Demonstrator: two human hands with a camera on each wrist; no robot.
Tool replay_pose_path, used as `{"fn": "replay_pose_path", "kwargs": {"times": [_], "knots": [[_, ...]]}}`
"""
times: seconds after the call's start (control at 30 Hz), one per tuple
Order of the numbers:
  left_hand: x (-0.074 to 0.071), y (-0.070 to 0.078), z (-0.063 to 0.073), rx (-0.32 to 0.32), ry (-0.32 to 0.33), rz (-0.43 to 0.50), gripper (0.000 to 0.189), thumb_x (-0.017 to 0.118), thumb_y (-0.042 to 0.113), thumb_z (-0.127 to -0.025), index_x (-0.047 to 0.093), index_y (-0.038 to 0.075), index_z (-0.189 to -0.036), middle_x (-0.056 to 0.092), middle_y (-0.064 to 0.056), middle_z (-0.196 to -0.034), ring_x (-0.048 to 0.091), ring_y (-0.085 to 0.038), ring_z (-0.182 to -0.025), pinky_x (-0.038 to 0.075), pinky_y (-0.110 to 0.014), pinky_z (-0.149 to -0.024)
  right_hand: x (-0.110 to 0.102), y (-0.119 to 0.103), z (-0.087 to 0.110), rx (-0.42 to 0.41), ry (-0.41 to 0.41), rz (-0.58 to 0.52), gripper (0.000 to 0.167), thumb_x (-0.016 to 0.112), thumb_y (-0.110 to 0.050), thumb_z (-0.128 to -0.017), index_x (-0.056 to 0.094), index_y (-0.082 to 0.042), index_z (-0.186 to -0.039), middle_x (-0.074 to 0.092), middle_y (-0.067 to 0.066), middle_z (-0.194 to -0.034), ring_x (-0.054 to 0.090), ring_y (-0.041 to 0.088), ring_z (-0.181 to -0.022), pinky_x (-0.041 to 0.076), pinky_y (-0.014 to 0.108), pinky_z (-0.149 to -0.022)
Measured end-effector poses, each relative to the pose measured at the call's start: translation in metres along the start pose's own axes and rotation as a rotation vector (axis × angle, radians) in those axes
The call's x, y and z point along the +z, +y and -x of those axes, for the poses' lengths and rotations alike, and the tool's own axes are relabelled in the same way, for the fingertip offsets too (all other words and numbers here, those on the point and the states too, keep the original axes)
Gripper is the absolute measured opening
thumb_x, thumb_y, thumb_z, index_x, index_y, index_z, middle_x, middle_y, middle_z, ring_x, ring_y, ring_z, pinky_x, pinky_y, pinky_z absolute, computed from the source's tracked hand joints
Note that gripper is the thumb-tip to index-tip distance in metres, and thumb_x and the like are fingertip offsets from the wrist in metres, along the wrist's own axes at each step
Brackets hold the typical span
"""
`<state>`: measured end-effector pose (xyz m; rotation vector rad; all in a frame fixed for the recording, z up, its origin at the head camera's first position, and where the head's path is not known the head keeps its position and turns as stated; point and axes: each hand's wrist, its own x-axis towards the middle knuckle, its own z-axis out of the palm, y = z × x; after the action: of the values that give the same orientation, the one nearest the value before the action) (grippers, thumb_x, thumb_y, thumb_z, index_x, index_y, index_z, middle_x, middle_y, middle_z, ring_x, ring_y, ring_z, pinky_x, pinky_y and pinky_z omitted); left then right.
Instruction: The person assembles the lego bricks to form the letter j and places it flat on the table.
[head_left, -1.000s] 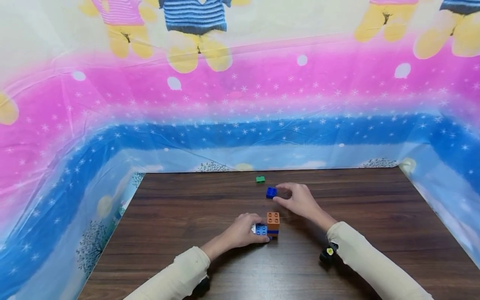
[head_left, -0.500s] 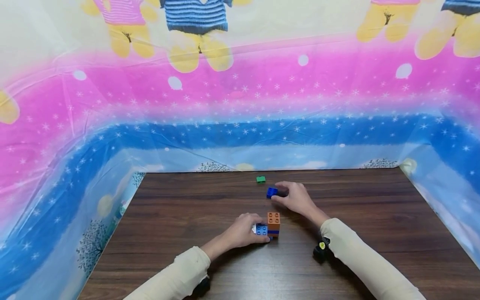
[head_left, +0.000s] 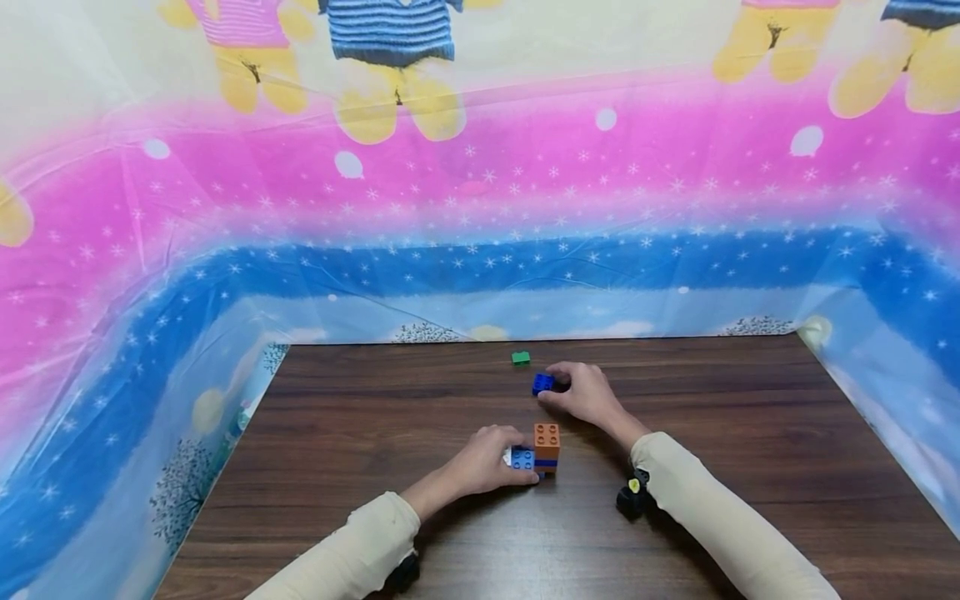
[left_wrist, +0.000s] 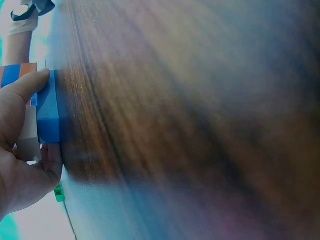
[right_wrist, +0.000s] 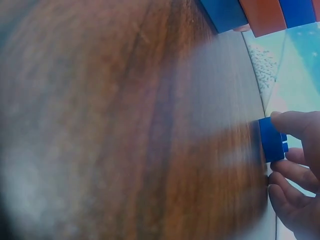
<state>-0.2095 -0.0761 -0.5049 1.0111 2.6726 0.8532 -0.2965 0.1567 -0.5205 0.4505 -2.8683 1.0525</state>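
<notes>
In the head view my left hand (head_left: 480, 462) grips a small assembly of toy building bricks near the table's middle. Its light blue brick (head_left: 522, 460) lies low, and an orange brick (head_left: 547, 437) tops the stack on its right, above a dark blue layer. The left wrist view shows a white brick (left_wrist: 28, 135) within the left hand's grasp, the thumb lying along the light blue base. Farther back, my right hand (head_left: 588, 393) pinches a loose blue brick (head_left: 542, 383) on the table between thumb and fingers, as the right wrist view also shows.
A green brick (head_left: 521, 357) lies behind the blue one, close to the back edge of the brown wooden table (head_left: 375, 400). A printed cloth (head_left: 480, 267) hangs behind the table and along its sides.
My right hand and forearm have shifted slightly left, and the fingers have come in around the blue brick. The left hand and its brick assembly stay put.
</notes>
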Motion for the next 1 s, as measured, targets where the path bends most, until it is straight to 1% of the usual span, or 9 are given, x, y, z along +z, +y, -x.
{"fn": "replay_pose_path", "kwargs": {"times": [0.2, 0.4, 0.63, 0.87, 1.0], "knots": [[0.0003, 0.0002, 0.0003, -0.007, -0.001, 0.004, 0.043, 0.081, 0.041, -0.087, 0.074, 0.018, -0.122, 0.070, 0.007, -0.103, 0.055, -0.002, -0.080, 0.042, -0.029, -0.081, 0.0003, -0.0028, 0.0000, 0.000, -0.012, -0.004, 0.051, 0.082, -0.031, -0.088, 0.068, -0.007, -0.130, 0.072, 0.015, -0.118, 0.068, 0.029, -0.107, 0.055, 0.047, -0.089], [0.0006, 0.0005, 0.0006, -0.015, -0.002, 0.002, 0.044, 0.081, 0.041, -0.087, 0.074, 0.017, -0.123, 0.071, 0.007, -0.105, 0.054, -0.003, -0.081, 0.042, -0.031, -0.084, 0.0002, -0.0035, -0.0004, 0.001, -0.021, 0.024, 0.046, 0.082, -0.027, -0.089, 0.070, -0.007, -0.128, 0.072, 0.014, -0.118, 0.068, 0.029, -0.108, 0.054, 0.047, -0.091], [0.0007, 0.0017, 0.0010, -0.011, -0.002, 0.010, 0.043, 0.081, 0.041, -0.088, 0.074, 0.017, -0.122, 0.070, 0.007, -0.104, 0.054, -0.003, -0.080, 0.042, -0.030, -0.082, -0.0021, -0.0040, 0.0013, -0.018, -0.027, 0.040, 0.041, 0.081, -0.024, -0.090, 0.071, -0.006, -0.125, 0.073, 0.014, -0.116, 0.069, 0.029, -0.106, 0.055, 0.047, -0.089], [0.0012, 0.0010, 0.0013, -0.017, -0.005, 0.017, 0.044, 0.080, 0.041, -0.088, 0.074, 0.017, -0.124, 0.070, 0.007, -0.104, 0.054, -0.004, -0.080, 0.041, -0.029, -0.080, -0.0063, -0.0051, 0.0038, -0.013, -0.040, 0.012, 0.041, 0.079, -0.026, -0.091, 0.070, -0.006, -0.126, 0.073, 0.015, -0.116, 0.070, 0.029, -0.106, 0.056, 0.046, -0.089], [0.0008, 0.0001, 0.0008, -0.024, -0.005, 0.019, 0.044, 0.081, 0.040, -0.088, 0.074, 0.016, -0.124, 0.070, 0.006, -0.106, 0.054, -0.004, -0.081, 0.042, -0.028, -0.079, -0.0087, -0.0047, 0.0049, -0.026, -0.040, -0.005, 0.040, 0.079, -0.025, -0.092, 0.070, -0.005, -0.126, 0.073, 0.015, -0.116, 0.070, 0.029, -0.106, 0.056, 0.047, -0.089]]}}
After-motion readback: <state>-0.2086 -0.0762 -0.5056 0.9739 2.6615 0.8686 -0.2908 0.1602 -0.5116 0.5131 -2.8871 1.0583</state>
